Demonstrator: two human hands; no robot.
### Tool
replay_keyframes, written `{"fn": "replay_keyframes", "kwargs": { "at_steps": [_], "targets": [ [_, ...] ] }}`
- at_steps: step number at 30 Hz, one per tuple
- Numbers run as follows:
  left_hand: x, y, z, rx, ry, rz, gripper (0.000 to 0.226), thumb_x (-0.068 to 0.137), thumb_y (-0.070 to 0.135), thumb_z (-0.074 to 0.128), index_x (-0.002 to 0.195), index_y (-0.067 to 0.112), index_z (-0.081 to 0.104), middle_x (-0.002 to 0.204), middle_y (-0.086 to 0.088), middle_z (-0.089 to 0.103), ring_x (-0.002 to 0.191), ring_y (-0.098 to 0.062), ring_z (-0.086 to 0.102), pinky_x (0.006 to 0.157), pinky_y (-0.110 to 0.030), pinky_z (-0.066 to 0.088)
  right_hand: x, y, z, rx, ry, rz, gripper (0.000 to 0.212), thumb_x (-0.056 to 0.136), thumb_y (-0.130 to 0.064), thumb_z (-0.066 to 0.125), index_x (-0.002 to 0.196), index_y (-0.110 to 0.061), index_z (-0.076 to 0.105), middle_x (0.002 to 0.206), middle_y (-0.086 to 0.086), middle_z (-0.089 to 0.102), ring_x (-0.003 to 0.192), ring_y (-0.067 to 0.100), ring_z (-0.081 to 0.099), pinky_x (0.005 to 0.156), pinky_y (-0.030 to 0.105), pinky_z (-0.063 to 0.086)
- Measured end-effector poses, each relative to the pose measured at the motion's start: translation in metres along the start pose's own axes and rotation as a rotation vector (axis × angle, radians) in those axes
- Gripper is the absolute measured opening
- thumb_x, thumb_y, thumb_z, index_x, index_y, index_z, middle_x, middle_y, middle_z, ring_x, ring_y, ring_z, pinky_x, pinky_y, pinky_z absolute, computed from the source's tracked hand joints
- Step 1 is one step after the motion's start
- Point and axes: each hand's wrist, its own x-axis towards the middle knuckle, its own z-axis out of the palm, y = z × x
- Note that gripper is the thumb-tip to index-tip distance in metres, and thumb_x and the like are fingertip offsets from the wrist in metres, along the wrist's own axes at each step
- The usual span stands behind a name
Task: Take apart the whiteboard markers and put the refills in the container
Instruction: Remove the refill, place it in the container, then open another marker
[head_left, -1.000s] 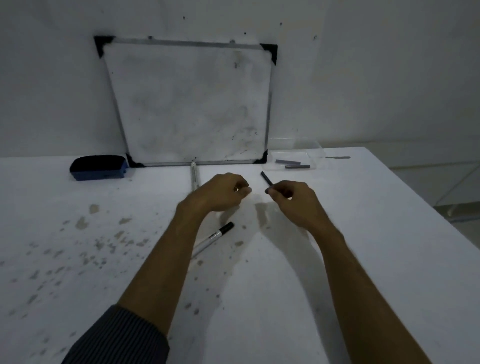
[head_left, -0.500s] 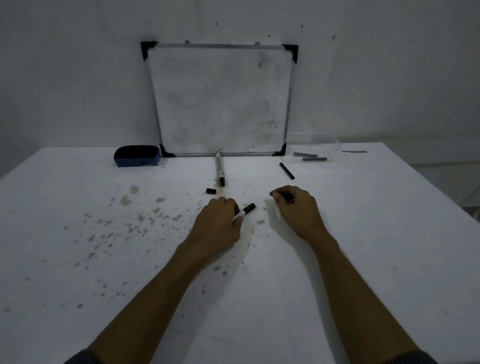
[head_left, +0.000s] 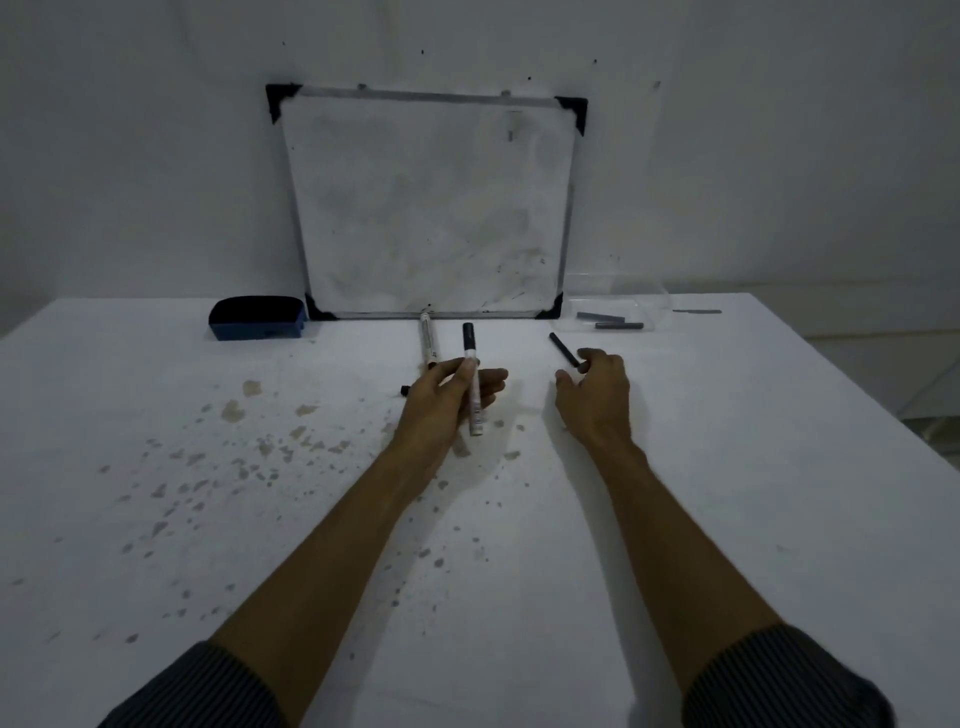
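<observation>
The left hand (head_left: 452, 395) holds a capped whiteboard marker (head_left: 471, 379) above the middle of the desk (head_left: 727, 467), thumb pressing the barrel against the fingers, the rest of the hand loosely open. The marker's long axis runs almost straight away from the person, black cap at the far end.

The right hand (head_left: 597, 389) is half open and grips nothing. Its fingertips (head_left: 584, 358) are at the near end of a loose dark refill (head_left: 563, 349) lying on the desk; whether they touch cannot be told. That refill slants away and to the left from the fingers, so the right hand is much the nearer one to it.

The clear container (head_left: 654, 306) stands beyond, toward the desk's far right, just beside the lower right corner of the whiteboard (head_left: 431, 208), with two refills (head_left: 610, 320) already in it. Likely the right hand pinches the loose refill and carries it farther back and right.

An opened marker barrel (head_left: 428, 340) lies against the whiteboard's lower edge, with a small black end cap (head_left: 404, 389) left of the left hand.
</observation>
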Motion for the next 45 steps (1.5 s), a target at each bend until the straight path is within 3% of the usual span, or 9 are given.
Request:
{"fn": "replay_keyframes", "kwargs": {
  "at_steps": [5,10,16,22,27,32,36,39,45],
  "targets": [
    [0.007,-0.003,-0.004,-0.013,-0.004,0.022,0.031,0.109,0.024,0.05,0.119,-0.004,0.058,0.109,-0.012,0.08,0.093,-0.024,0.078,0.077,-0.029,0.064,0.022,-0.006,0.016,-0.077,0.109,0.144,0.04,0.097,-0.023,0.066,0.129,0.0,0.06,0.134,0.019,0.049,0.112,0.035,0.061,0.095,0.035,0.048],
    [0.015,-0.007,-0.012,-0.028,-0.036,0.122,0.012,0.109,0.019,0.048,0.117,0.022,0.057,0.104,-0.01,0.079,0.079,-0.021,0.071,0.067,-0.03,0.059,0.023,-0.003,0.025,-0.061,0.145,0.117,0.02,0.098,-0.02,0.064,0.112,-0.008,0.071,0.125,0.013,0.056,0.099,0.03,0.066,0.086,0.032,0.051],
    [0.009,0.001,-0.01,0.026,-0.12,0.09,0.035,0.112,0.018,0.039,0.138,0.014,0.062,0.113,-0.01,0.078,0.085,-0.02,0.071,0.067,-0.027,0.057,-0.012,-0.012,0.002,0.313,-0.039,0.013,0.019,0.1,-0.027,0.062,0.115,-0.02,0.07,0.104,-0.007,0.071,0.087,0.005,0.065,0.079,0.025,0.055],
    [0.003,0.012,-0.015,0.293,-0.184,0.195,0.037,0.112,0.023,0.04,0.147,0.018,0.052,0.123,0.001,0.076,0.101,-0.024,0.075,0.081,-0.031,0.058,-0.05,-0.02,-0.01,0.752,-0.146,0.164,0.018,0.099,-0.03,0.065,0.111,-0.021,0.074,0.091,-0.007,0.074,0.067,0.009,0.058,0.061,0.02,0.05],
    [-0.01,0.022,-0.023,0.481,-0.057,0.366,0.027,0.104,0.026,0.06,0.128,0.015,0.065,0.093,-0.004,0.08,0.067,-0.022,0.073,0.058,-0.033,0.059,-0.055,-0.024,-0.013,0.908,-0.243,0.211,0.023,0.099,-0.025,0.065,0.115,-0.011,0.074,0.093,0.002,0.067,0.066,0.011,0.055,0.056,0.02,0.046],
    [-0.018,0.023,-0.04,0.645,0.071,0.403,0.014,0.095,0.044,0.07,0.102,0.033,0.076,0.058,-0.001,0.072,0.044,-0.013,0.062,0.054,-0.032,0.057,-0.054,-0.024,-0.012,0.944,-0.301,0.219,0.024,0.098,-0.023,0.067,0.116,-0.009,0.074,0.093,0.003,0.065,0.071,0.013,0.056,0.063,0.025,0.048],
    [-0.013,0.017,-0.05,0.693,0.106,0.363,0.027,0.093,0.05,0.069,0.11,0.032,0.079,0.058,0.001,0.072,0.048,-0.012,0.065,0.066,-0.041,0.064,-0.052,-0.022,-0.01,1.027,-0.328,0.242,0.025,0.098,-0.021,0.067,0.117,-0.008,0.074,0.081,0.001,0.058,0.073,0.011,0.055,0.071,0.026,0.051],
    [-0.017,0.013,-0.045,0.659,0.075,0.336,0.015,0.097,0.044,0.066,0.103,0.033,0.074,0.058,-0.004,0.073,0.046,-0.009,0.059,0.057,-0.028,0.054,-0.05,-0.021,-0.009,1.056,-0.275,0.237,0.024,0.101,-0.024,0.062,0.115,-0.008,0.073,0.078,0.001,0.057,0.073,0.01,0.055,0.072,0.025,0.052],
    [-0.017,0.0,-0.046,0.593,0.038,0.29,0.023,0.098,0.04,0.067,0.109,0.022,0.075,0.059,-0.007,0.072,0.048,-0.018,0.062,0.049,-0.028,0.053,-0.048,-0.02,-0.006,0.934,-0.218,0.168,0.022,0.104,-0.025,0.056,0.104,-0.011,0.073,0.081,-0.001,0.061,0.075,0.011,0.056,0.075,0.028,0.052]
  ]
}}
